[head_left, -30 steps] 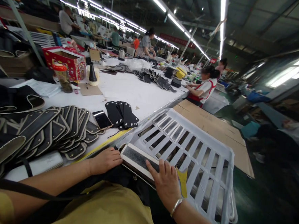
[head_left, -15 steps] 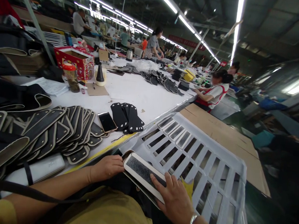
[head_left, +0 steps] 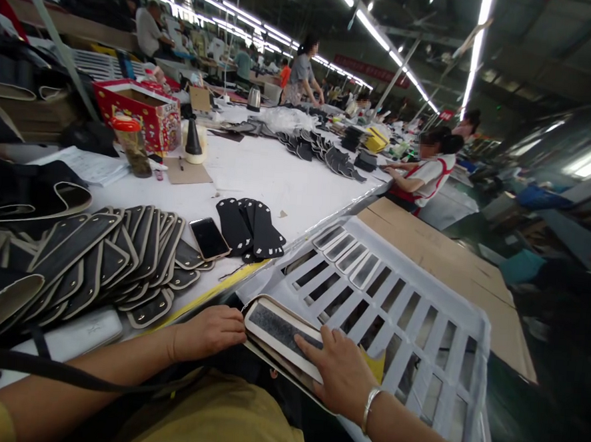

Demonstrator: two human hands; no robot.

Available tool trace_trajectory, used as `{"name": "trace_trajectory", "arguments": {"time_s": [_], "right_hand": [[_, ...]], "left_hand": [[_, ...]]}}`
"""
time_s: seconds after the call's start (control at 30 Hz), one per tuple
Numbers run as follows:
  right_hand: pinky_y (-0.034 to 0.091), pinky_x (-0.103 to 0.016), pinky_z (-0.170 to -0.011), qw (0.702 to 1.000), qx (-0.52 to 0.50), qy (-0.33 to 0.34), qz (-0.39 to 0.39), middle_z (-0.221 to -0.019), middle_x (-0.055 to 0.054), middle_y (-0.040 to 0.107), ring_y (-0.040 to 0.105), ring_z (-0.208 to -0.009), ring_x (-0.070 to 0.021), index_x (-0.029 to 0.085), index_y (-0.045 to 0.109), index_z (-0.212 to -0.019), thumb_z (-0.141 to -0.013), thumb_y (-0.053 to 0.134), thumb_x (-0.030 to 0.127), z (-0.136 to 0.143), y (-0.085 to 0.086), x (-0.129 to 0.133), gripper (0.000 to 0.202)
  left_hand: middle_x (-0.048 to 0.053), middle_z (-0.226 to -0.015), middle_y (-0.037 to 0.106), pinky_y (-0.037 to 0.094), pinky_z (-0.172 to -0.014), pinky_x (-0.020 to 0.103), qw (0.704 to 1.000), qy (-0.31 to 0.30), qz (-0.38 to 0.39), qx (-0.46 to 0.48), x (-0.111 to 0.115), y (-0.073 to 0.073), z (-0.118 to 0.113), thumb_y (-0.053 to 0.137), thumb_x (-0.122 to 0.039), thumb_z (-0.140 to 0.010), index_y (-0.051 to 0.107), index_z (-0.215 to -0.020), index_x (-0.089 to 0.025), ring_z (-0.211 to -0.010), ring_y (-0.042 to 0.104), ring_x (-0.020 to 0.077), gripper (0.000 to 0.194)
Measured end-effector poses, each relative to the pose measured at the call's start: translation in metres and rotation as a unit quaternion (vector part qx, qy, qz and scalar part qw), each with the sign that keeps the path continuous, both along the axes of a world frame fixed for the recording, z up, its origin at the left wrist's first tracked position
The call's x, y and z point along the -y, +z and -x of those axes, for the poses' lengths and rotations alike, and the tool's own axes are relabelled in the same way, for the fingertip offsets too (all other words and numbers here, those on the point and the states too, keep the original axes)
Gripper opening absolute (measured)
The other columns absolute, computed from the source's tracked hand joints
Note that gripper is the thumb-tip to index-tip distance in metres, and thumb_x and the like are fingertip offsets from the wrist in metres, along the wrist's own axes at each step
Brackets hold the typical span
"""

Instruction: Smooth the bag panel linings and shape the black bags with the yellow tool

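A long dark panel with a pale border (head_left: pixel 281 328) lies over a larger cream-edged piece (head_left: pixel 267 354) in front of me. At its left end, my left hand (head_left: pixel 213 334) is closed, its fingertips pinching the edge. My right hand (head_left: pixel 339 367), with a bracelet at the wrist, grips across the panel's right part. Its index finger lies on the dark face while the other fingers bend over the far edge. The thumb is mostly hidden. Beyond the right hand, a slotted grey-white tray (head_left: pixel 405 301) carries several pale-bordered strips (head_left: pixel 343 252) at its upper left.
On the white table (head_left: pixel 258 169), a heap of dark cream-edged pieces (head_left: pixel 108 256) spreads at left. Beside it are a phone (head_left: pixel 209 238) and black punched pieces (head_left: pixel 250 226). A red box (head_left: pixel 139 115) and lidded jar (head_left: pixel 132 148) stand behind. Cardboard (head_left: pixel 437 276) borders the tray; a co-worker (head_left: pixel 423 172) sits beyond.
The right hand has shifted slightly left and up along the panel, and its forearm lies flatter. The left hand keeps its grip. The whole view has shifted a little.
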State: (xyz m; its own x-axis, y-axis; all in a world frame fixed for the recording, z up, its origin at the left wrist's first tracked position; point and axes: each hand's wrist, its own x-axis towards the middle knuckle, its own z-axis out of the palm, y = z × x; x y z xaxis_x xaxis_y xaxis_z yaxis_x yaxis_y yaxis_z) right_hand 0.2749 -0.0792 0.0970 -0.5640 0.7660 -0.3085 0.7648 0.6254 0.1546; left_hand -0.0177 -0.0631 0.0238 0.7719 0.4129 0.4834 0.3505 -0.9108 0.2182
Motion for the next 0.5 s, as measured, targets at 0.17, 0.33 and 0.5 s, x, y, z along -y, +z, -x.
{"name": "trace_trajectory", "arguments": {"time_s": [0.17,0.33,0.5], "right_hand": [[0.038,-0.040,-0.072,0.999,0.039,0.013,-0.021,-0.114,-0.016,0.048,0.047,-0.095,-0.0316,0.029,0.035,-0.137,-0.073,0.062,0.033,0.006,-0.006,0.013,0.070],[0.039,-0.039,-0.069,0.998,0.057,-0.001,-0.018,-0.107,-0.014,0.051,0.048,-0.092,-0.0306,0.030,0.037,-0.135,-0.077,0.056,0.023,0.011,-0.006,0.012,0.062],[0.038,-0.038,-0.068,0.999,0.042,0.004,-0.031,-0.106,-0.013,0.051,0.048,-0.092,-0.0292,0.031,0.041,-0.132,-0.085,0.045,0.022,0.017,-0.006,0.006,0.048]], "left_hand": [[0.006,-0.088,0.067,0.044,-0.078,0.029,1.000,0.003,0.006,-0.022,-0.003,0.005,-0.002,0.045,-0.014,-0.092,0.060,-0.095,-0.016,-0.088,0.057,0.0168,0.016],[0.006,-0.085,0.067,0.043,-0.075,0.028,0.999,0.010,0.013,-0.030,-0.006,0.005,-0.002,0.043,-0.014,-0.093,0.061,-0.094,-0.016,-0.085,0.057,0.0157,0.018],[0.006,-0.084,0.066,0.042,-0.078,0.029,0.998,0.013,0.016,-0.055,-0.007,0.008,-0.003,0.041,-0.014,-0.093,0.060,-0.095,-0.016,-0.087,0.056,0.0163,0.020]]}}
